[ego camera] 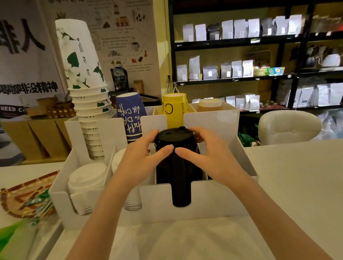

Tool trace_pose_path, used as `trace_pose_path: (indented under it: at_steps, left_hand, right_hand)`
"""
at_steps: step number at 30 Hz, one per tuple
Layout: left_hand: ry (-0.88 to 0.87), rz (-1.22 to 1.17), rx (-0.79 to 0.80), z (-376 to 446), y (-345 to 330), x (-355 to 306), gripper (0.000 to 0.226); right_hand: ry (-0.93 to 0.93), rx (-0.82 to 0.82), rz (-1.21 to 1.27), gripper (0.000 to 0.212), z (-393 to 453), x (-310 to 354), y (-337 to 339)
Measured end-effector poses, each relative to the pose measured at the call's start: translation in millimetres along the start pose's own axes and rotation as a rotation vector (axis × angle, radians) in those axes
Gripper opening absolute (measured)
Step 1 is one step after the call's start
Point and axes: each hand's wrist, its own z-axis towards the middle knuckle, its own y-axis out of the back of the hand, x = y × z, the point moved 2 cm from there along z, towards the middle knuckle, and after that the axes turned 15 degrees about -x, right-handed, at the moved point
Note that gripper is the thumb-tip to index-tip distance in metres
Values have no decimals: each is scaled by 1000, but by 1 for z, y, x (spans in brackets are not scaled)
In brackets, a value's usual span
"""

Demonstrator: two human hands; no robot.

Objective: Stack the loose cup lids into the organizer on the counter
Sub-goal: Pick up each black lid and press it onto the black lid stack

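A white organizer (215, 199) stands on the counter straight ahead. In its third front slot a tall stack of black cup lids (178, 169) rises above the rim. My left hand (140, 158) and my right hand (204, 150) clasp the top of that stack from both sides, thumbs meeting at its front. Two stacks of white lids fill the slots to the left: one stack of white lids (85, 185) is at the far left, the other stack of white lids (130, 200) is partly hidden behind my left forearm.
The organizer's back slots hold upside-down cups: a tall white-and-green stack (86, 95), blue cups (130, 114), yellow cups (174, 107), a brown cup (210, 104). A woven tray (24, 197) and green packets (11, 244) lie left. Black shelves with bags stand behind.
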Motion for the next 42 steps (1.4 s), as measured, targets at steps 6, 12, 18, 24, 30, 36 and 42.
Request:
trace_pose_path:
  at_steps: [6,12,18,24,30,36,42]
  left_hand:
    - [19,-10,20,-1,-1,1,55]
    - [-24,11,13,1,3,1,50]
    - [-10,3,43,0,0,5,45]
    - [-7,11,45,0,-1,6,46]
    - [-186,291,12,-9,-3,-3,52]
    - [-266,210,-68,-20,22,-28,55]
    - [-121,173,-140,-59,60,-10,34]
  right_hand:
    - [-21,-8,-7,55,0,1,2]
    - [-31,0,-24,50,0,2,5]
    - [-72,-16,-25,47,0,2,7]
    - [-108,21,-13,46,1,-1,5]
    - [-22,2,-113,56,3,1,9]
    - [132,-55,-28,57,-7,31,25]
    - [218,347,-9,34,-43,58,12]
